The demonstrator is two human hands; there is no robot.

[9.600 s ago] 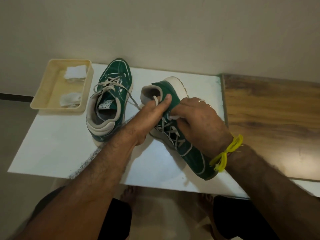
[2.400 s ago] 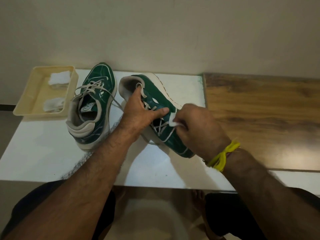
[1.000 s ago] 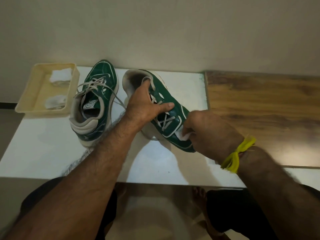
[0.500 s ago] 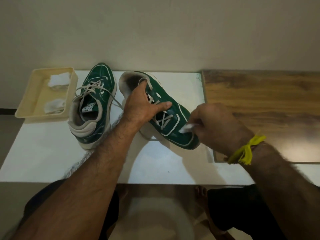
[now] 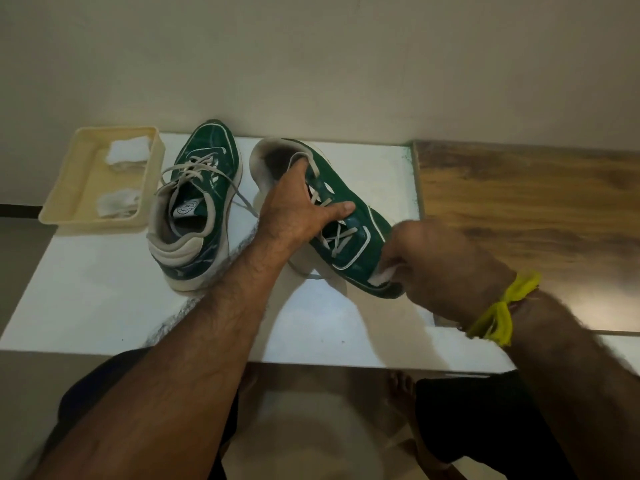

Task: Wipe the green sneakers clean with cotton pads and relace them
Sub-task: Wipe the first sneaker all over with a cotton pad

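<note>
Since half a second ago, the right hand (image 5: 440,268) has slid its cotton pad (image 5: 383,274) from the side panel down to the toe of the held sneaker (image 5: 349,237), and the toe has dipped a little toward the near edge of the white tabletop (image 5: 104,306). Now its fingers are curled around the pad and press it against the toe cap, which is probably the next dirty patch.

Across the shoe, the left hand (image 5: 298,209) grips the sneaker at the collar, fingers hooked into the opening and thumb laid over the laces. That grip keeps the shoe tipped up off the tabletop, heel toward the far edge, so that the toe faces the wiping hand and does not slide under the rubbing.

Left of it, the other sneaker (image 5: 194,209) stands flat on its sole, toe toward the far edge, with its laces loose and trailing toward the held shoe. It seems parked there to wait for its turn or for lacing; I cannot tell whether it has been cleaned.

At the far left corner sits a cream tray (image 5: 65,188), overhanging the edge slightly. It holds two wads of cotton pads (image 5: 126,152), kept within the left hand's reach for a swap. On the right, a wooden surface (image 5: 526,216) adjoins the tabletop.
</note>
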